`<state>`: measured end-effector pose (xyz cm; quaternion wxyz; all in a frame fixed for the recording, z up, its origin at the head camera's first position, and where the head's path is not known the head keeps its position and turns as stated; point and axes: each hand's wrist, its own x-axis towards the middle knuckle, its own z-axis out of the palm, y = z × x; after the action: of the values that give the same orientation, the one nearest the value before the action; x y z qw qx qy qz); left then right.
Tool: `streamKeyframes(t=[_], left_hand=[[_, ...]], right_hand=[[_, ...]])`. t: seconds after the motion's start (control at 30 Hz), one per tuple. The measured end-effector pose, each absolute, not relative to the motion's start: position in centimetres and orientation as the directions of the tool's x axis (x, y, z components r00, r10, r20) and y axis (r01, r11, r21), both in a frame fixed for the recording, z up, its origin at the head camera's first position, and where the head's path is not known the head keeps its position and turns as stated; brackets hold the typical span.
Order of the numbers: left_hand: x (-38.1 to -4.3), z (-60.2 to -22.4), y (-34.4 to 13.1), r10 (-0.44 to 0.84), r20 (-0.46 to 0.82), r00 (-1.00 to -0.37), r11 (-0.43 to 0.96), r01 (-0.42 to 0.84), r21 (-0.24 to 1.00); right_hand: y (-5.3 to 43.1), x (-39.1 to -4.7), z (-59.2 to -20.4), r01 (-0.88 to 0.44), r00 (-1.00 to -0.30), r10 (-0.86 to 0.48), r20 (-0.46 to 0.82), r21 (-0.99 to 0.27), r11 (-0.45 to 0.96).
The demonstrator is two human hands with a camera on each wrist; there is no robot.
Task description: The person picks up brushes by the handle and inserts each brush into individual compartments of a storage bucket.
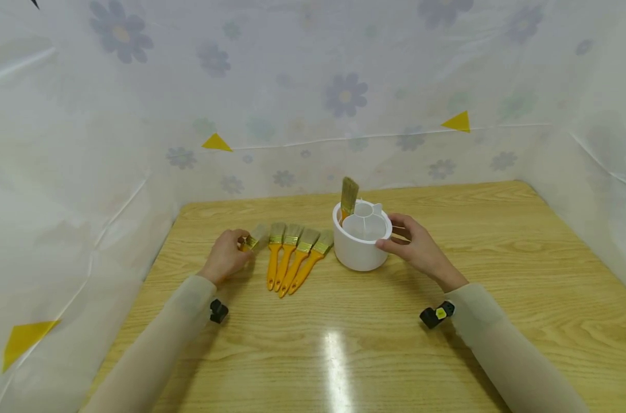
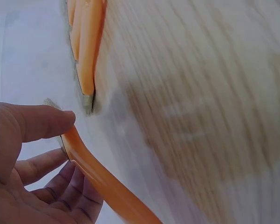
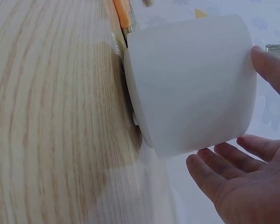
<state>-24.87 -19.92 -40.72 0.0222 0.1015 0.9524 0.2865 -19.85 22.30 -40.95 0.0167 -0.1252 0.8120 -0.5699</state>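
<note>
My left hand (image 1: 225, 255) pinches a paintbrush (image 2: 107, 182) with an orange handle between thumb and fingers, just left of a row of similar paintbrushes (image 1: 306, 271). Those lie side by side on the table, bristles pointing away. A round white brush holder (image 1: 361, 255) with inner dividers stands to the right of the row. One paintbrush (image 1: 349, 195) leans in its left side, bristles up. On the holder's right side, my right hand (image 1: 416, 246) grips it, thumb at the rim and fingers around the outer wall, as the right wrist view shows.
The wood-grain table (image 1: 395, 355) reflects a bright light near its front. Pale sheeting (image 1: 292, 103) with flower prints hangs behind it, and plain sheeting hangs at both sides. Yellow triangles (image 1: 457, 122) mark the sheeting.
</note>
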Motion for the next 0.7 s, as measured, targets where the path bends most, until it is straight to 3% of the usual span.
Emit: streamKeyframes(t=[0.7], left_hand=[[-24.4,-38.6,-17.6,0.235,0.085,-0.968,0.738,0.235,0.632]], right_hand=[[22.5,-19.7,-41.1,-0.181,-0.97,-0.217,0.112,-0.926,0.33]])
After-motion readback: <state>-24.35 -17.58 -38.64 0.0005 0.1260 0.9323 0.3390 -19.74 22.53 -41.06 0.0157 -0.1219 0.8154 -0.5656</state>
